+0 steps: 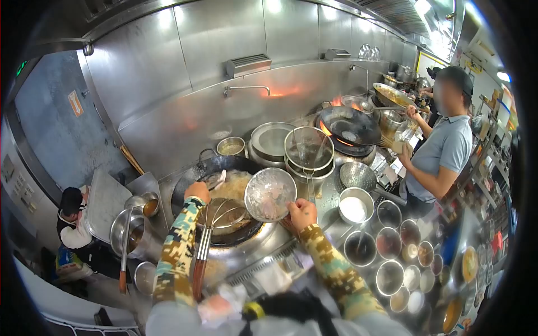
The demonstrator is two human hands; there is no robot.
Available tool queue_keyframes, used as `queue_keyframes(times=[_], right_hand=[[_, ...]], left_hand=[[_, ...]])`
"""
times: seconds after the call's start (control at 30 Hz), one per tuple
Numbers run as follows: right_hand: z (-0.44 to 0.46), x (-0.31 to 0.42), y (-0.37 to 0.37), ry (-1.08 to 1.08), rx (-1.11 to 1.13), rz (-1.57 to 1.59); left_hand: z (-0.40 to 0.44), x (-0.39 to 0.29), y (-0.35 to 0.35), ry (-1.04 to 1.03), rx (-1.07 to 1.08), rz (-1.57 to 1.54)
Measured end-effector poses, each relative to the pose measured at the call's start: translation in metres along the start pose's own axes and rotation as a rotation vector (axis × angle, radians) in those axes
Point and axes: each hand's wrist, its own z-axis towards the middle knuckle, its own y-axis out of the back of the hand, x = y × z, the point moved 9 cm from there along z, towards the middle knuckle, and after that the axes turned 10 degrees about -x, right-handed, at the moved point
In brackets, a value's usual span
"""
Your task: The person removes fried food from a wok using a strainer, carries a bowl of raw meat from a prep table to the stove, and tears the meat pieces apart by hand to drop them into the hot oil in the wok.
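Note:
My right hand [302,214] grips the rim of a metal bowl [253,187], tilted over the right side of the wok. Pale, wet-coated pieces of what looks like meat or fish [273,203] lie in it. My left hand [197,192] is closed above the wok's left side. A pale coated piece [221,178] sticks out at its fingertips, over the oil. The big dark wok [182,180] holds bubbling yellowish oil [238,182]. Across its near side rests a round strainer [223,217], with long metal-and-wood handles [200,269] pointing towards me.
Behind the bowl, a wire strainer [309,147] sits over a pot. Right of it are a perforated ladle [357,175], a pot of white stuff [353,209] and several seasoning containers [389,242]. A co-worker [445,145] stands by another wok [348,126] over flames. Another person [72,215] is at lower left.

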Motion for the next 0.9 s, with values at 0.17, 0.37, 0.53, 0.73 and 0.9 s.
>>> queue_keyframes(times=[0.17,0.37,0.53,0.73,0.9], right_hand=[[-0.001,0.013,0.018,0.044,-0.039,-0.037],[-0.003,0.040,0.013,0.167,-0.069,-0.131],[-0.021,0.080,-0.016,0.378,-0.117,-0.128],[-0.023,0.069,-0.037,0.420,-0.122,-0.187],[-0.024,0.062,-0.041,0.343,-0.091,-0.162]], left_hand=[[0.026,-0.006,0.042,0.036,-0.160,-0.029],[-0.075,-0.087,0.167,-0.491,-0.074,-0.172],[-0.152,-0.136,0.137,-0.490,0.068,-0.095],[-0.147,-0.092,0.125,-0.315,0.067,-0.001],[-0.127,-0.062,0.105,-0.313,0.032,-0.044]])
